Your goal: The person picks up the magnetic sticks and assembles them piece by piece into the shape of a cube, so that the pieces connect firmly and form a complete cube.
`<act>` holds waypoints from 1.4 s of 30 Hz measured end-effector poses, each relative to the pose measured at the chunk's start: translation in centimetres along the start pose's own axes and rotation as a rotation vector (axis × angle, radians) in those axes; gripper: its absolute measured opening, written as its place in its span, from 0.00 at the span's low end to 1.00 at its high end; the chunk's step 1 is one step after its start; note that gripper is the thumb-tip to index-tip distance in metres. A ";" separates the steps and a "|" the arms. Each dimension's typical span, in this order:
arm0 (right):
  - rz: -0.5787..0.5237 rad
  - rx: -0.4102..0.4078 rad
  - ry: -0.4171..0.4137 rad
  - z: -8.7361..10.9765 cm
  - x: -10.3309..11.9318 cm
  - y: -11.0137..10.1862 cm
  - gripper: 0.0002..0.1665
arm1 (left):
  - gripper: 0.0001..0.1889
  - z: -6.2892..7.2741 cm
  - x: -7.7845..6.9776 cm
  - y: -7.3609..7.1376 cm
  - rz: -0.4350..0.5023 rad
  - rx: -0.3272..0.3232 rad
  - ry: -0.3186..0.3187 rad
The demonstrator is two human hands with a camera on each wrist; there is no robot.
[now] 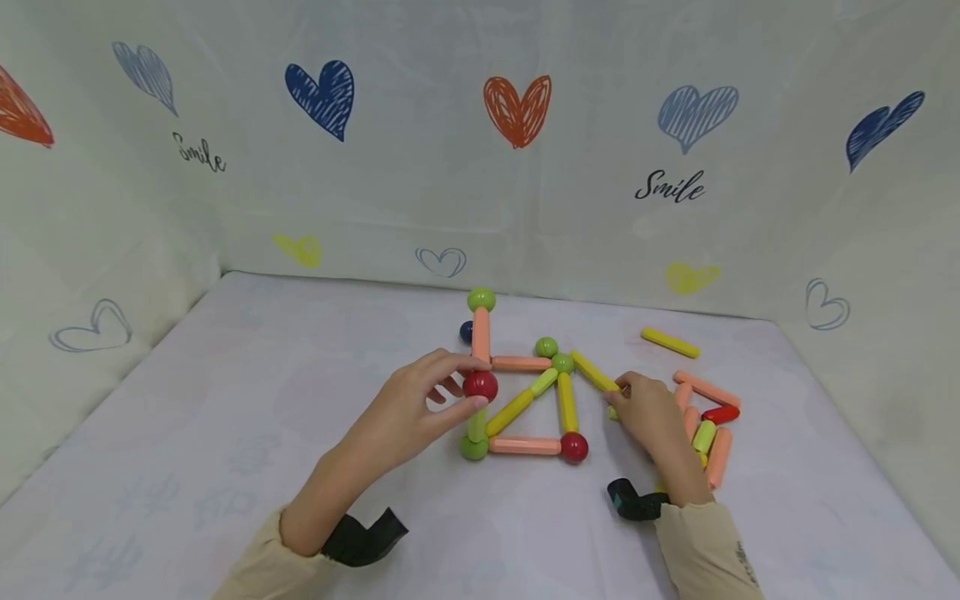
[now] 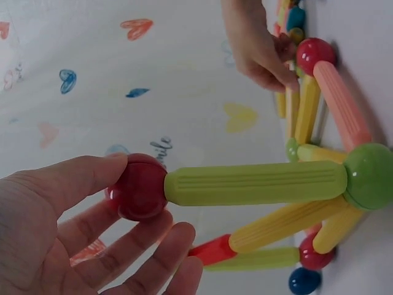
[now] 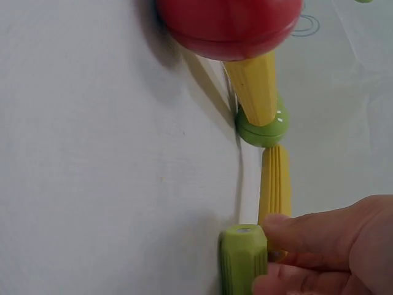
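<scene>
My left hand (image 1: 408,400) pinches a red ball (image 2: 140,187) between thumb and fingers. The ball tops a yellow-green magnetic stick (image 2: 258,184) that rises from a green ball (image 2: 371,176), a corner of a ball-and-stick frame. That frame has salmon sticks (image 1: 525,446), a yellow stick (image 1: 567,404), a diagonal and a red corner ball (image 1: 574,447). My right hand (image 1: 656,417) pinches another yellow stick (image 3: 275,178), whose far end is at the green ball (image 1: 562,363) at the frame's back right. Beneath those fingers lies a short yellow-green stick (image 3: 242,258).
Loose salmon sticks (image 1: 718,458), a red piece (image 1: 722,414) and other short pieces lie right of my right hand. A lone yellow stick (image 1: 670,342) is farther back. An upright salmon stick (image 1: 481,333) carries a green ball (image 1: 481,300), with a dark blue ball (image 1: 467,332) beside it.
</scene>
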State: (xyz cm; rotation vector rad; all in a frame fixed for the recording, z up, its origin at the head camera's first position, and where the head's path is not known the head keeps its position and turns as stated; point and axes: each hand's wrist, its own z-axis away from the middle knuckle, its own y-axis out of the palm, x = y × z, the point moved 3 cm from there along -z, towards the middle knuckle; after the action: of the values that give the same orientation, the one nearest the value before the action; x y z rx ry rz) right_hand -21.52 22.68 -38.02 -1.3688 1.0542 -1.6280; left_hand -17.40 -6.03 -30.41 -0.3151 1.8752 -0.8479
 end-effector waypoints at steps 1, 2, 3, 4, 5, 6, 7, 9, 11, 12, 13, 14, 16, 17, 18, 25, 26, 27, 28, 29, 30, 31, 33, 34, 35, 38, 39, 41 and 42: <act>-0.009 0.002 -0.004 0.1 0.0 -0.2 0.20 | 0.19 0.0 0.0 0.0 0.000 -0.001 0.001; -0.022 0.003 -0.010 0.2 0.0 -0.5 0.20 | 0.19 0.0 0.0 0.0 -0.001 -0.002 0.001; -0.042 0.005 -0.016 0.3 0.0 -0.8 0.21 | 0.19 0.0 0.0 0.0 0.001 -0.003 0.002; -0.064 0.009 -0.022 0.4 0.1 -1.1 0.22 | 0.19 0.1 0.0 0.0 0.001 -0.004 0.001; -0.092 0.011 -0.028 0.5 0.2 -1.5 0.22 | 0.19 0.1 0.0 0.0 0.001 -0.003 0.000; -0.123 0.007 -0.042 0.7 0.4 -1.9 0.23 | 0.19 0.1 0.0 0.0 0.002 -0.003 0.000; -0.151 -0.002 -0.062 0.9 0.6 -2.3 0.22 | 0.19 0.0 0.0 0.0 0.001 -0.002 0.000; -0.201 -0.017 -0.123 1.5 1.2 -3.3 0.22 | 0.20 0.0 0.0 0.0 -0.001 0.000 -0.002; -0.226 -0.038 -0.205 2.3 2.0 -4.2 0.21 | 0.20 0.0 0.0 0.0 -0.003 0.003 -0.003; -0.234 -0.047 -0.249 2.8 2.4 -4.6 0.20 | 0.20 0.0 0.0 0.0 -0.003 0.004 -0.003; -0.235 -0.049 -0.283 3.3 2.8 -5.0 0.19 | 0.19 0.0 -0.1 0.0 -0.003 0.004 -0.003; -0.233 -0.049 -0.314 3.7 3.2 -5.4 0.18 | 0.19 0.0 -0.1 0.0 -0.001 0.005 -0.004; -0.224 -0.046 -0.359 4.6 3.9 -6.0 0.18 | 0.19 0.0 -0.1 0.0 0.001 0.003 -0.001; -0.225 -0.039 -0.376 5.0 4.2 -6.2 0.18 | 0.19 0.0 -0.1 0.0 0.005 0.002 0.001; -0.221 -0.040 -0.400 5.4 4.5 -6.5 0.17 | 0.19 0.0 -0.1 0.0 0.008 0.000 0.005; -0.155 -0.050 -0.482 6.9 5.9 -6.9 0.16 | 0.19 0.1 -0.1 0.1 0.057 0.011 0.014; -0.156 -0.050 -0.491 7.0 6.1 -6.8 0.16 | 0.19 0.1 -0.1 0.1 0.064 0.015 0.013; -0.153 -0.054 -0.498 7.2 6.3 -6.8 0.16 | 0.19 0.0 -0.1 0.2 0.073 0.019 0.013; -0.146 -0.059 -0.500 7.3 6.4 -6.7 0.16 | 0.19 0.0 -0.1 0.2 0.081 0.023 0.013; -0.149 -0.062 -0.509 7.4 6.6 -6.6 0.16 | 0.19 0.0 -0.1 0.2 0.087 0.028 0.009; -0.151 -0.062 -0.513 7.5 6.8 -6.5 0.16 | 0.20 0.0 -0.1 0.3 0.093 0.033 0.005; -0.156 -0.065 -0.522 7.6 7.0 -6.5 0.16 | 0.20 0.0 0.0 0.3 0.100 0.036 0.000; -0.165 -0.071 -0.531 7.7 7.2 -6.4 0.16 | 0.20 0.0 0.0 0.4 0.111 0.036 -0.013; -0.173 -0.069 -0.536 7.7 7.3 -6.3 0.16 | 0.21 -0.1 0.1 0.5 0.115 0.035 -0.021; -0.182 -0.064 -0.538 7.7 7.4 -6.3 0.17 | 0.21 -0.1 0.1 0.6 0.122 0.031 -0.026; -0.192 -0.054 -0.531 7.6 7.4 -6.2 0.17 | 0.20 -0.2 0.3 1.0 0.138 0.011 -0.029; -0.197 -0.047 -0.529 7.6 7.3 -6.2 0.17 | 0.20 -0.2 0.4 1.2 0.142 0.002 -0.026; -0.210 -0.032 -0.525 7.5 7.2 -6.2 0.17 | 0.20 -0.3 0.5 1.6 0.142 -0.016 -0.020; -0.218 -0.023 -0.528 7.5 7.1 -6.2 0.17 | 0.19 -0.3 0.5 1.7 0.139 -0.026 -0.021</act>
State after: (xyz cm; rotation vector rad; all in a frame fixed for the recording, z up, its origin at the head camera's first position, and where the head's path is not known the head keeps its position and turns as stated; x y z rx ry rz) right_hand -15.40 17.57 -29.01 -1.8466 0.6281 -1.2864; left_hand -17.65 -4.92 -31.88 -0.2057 1.8665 -0.7245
